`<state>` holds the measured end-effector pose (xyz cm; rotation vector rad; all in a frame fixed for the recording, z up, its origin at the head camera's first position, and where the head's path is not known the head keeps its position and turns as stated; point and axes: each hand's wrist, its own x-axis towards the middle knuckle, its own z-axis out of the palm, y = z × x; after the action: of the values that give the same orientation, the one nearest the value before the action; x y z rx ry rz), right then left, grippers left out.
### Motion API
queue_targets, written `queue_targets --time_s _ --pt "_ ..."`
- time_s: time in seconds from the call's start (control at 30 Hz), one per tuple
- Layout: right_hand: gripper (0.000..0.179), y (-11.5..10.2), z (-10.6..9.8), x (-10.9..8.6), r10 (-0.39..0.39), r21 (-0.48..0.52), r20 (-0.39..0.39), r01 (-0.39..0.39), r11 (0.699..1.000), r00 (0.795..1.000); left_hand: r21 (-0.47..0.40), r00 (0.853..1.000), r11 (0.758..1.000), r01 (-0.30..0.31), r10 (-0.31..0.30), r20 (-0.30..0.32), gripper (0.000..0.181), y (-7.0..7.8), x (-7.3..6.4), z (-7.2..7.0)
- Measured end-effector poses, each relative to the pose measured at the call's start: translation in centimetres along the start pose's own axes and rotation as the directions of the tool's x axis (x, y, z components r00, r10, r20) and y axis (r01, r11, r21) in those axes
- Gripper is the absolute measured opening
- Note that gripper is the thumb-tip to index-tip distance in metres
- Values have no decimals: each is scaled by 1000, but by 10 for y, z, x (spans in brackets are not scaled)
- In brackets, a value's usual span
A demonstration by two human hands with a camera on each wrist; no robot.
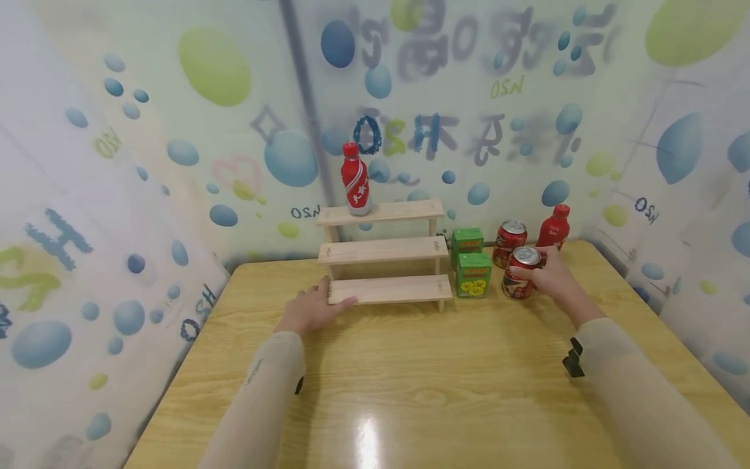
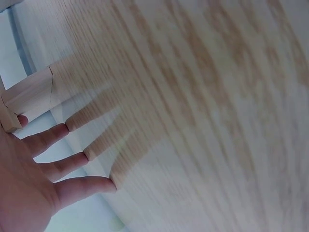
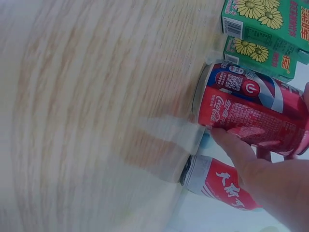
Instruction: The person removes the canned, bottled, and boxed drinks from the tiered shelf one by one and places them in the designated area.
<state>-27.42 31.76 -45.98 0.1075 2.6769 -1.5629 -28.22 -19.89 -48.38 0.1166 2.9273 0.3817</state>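
In the head view my right hand [image 1: 553, 277] grips a red Coca-Cola can [image 1: 517, 284] by its sides. The can is upright; I cannot tell whether its base touches the table. My left hand [image 1: 312, 306] is at the left end of a three-step wooden shelf [image 1: 387, 250], its thumb along the lowest board's front edge. In the left wrist view straight, spread fingers [image 2: 63, 166] touch the tabletop beside the shelf's leg [image 2: 29, 94]. Behind the held can stands another red can [image 1: 510, 244], with a red bottle [image 1: 553, 229] to its right.
Two green drink cartons [image 1: 473, 276] stand one behind the other between the shelf and the cans. On the top step is a red bottle [image 1: 355, 181]. Walls with printed blue and green spots [image 1: 290, 158] border the wooden table [image 1: 410, 391].
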Motion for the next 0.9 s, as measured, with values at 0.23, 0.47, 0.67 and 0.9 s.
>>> queue_targets --time_s 0.23,0.47,0.67,0.9 --pt "92 6 -12 1 -88 -164 81 101 981 993 -5 1000 1000 3 -3 -5 126 3 1 4" --pt "98 -27 -27 6 -112 -299 115 142 944 987 -15 1000 1000 4 -4 -12 127 4 1 3" --pt "100 -98 -32 14 -130 -340 154 176 924 979 -6 1000 1000 6 -6 -19 126 2 2 2" --pt "95 -182 -4 32 -157 -412 223 239 879 962 -15 1000 1000 2 -2 -17 128 -2 2 2"
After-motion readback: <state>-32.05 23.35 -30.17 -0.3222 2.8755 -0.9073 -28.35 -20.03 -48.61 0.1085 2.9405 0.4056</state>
